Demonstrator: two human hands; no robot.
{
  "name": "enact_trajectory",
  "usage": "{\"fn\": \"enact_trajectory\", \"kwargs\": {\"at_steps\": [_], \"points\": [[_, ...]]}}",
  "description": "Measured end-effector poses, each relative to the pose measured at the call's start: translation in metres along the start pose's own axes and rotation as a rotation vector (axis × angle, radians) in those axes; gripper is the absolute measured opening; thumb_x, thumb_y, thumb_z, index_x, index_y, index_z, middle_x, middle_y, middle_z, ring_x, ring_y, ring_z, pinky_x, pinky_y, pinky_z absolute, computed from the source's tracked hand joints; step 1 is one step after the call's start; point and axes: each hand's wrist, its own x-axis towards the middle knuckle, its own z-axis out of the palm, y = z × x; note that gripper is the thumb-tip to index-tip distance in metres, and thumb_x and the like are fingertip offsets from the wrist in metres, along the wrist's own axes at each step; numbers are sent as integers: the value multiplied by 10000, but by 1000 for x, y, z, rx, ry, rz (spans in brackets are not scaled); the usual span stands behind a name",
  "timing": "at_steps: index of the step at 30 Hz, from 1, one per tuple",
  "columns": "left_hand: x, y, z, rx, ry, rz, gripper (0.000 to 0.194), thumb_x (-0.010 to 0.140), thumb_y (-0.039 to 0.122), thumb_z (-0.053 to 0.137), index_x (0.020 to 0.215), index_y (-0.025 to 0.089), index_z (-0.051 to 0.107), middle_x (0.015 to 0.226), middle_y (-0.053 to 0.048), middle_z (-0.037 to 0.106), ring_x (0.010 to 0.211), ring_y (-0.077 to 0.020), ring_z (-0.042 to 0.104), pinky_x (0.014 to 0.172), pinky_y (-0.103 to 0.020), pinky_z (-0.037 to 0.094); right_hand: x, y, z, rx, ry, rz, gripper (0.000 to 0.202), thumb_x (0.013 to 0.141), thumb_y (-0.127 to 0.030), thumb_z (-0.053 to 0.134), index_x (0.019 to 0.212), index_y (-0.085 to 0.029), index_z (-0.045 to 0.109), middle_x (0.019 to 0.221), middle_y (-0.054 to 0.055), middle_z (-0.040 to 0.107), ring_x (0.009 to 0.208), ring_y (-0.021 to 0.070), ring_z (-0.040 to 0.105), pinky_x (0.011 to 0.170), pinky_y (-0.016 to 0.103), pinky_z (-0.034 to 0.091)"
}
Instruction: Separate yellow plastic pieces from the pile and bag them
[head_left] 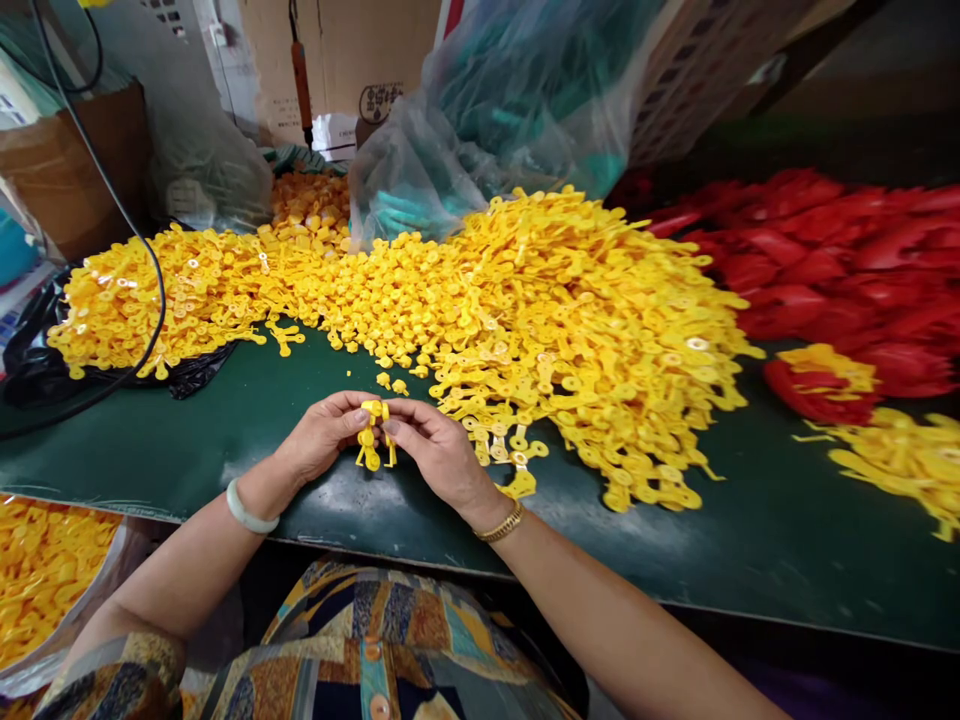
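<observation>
Near the front edge of the green table (187,440), a small yellow plastic assembly (373,437) is pinched between both hands. It has rounded joints and thin legs pointing down. My left hand (328,432), with a pale bangle on its wrist, grips its left side between thumb and fingers. My right hand (437,447), wearing a gold-coloured bracelet, closes on its right side. Fingers cover part of the assembly, so its exact make-up is hidden. Just right of my right hand lie loose flat yellow pieces (517,450).
A large heap of yellow parts (585,320) spreads across the table, with small round yellow pieces (397,290) mid-way. Red parts (832,250) pile at the right. An orange screwdriver-like tool (302,85) hangs behind. A black cable (142,240) crosses the left; yellow parts fill a bag (97,620) below.
</observation>
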Motion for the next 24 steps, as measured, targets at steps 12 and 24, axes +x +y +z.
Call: {"fn": "enact_trajectory", "kwargs": {"at_steps": [12, 24], "points": [[-2, -9, 2, 264, 21, 226, 325, 762, 358, 764, 1000, 162, 660, 870, -30, 694, 749, -125, 639, 734, -258, 507, -8, -9, 5, -408, 105, -274, 242, 897, -343, 585, 1085, -262, 716, 988, 54, 712, 911, 208, 657, 893, 354, 515], [-1, -9, 2, 185, -24, 160, 344, 751, 363, 775, 985, 143, 649, 829, -24, 683, 702, -124, 645, 690, -257, 521, -7, -10, 1, -306, 95, -236, 200, 880, -299, 607, 1036, -229, 712, 969, 37, 731, 882, 184, 677, 866, 326, 538]]}}
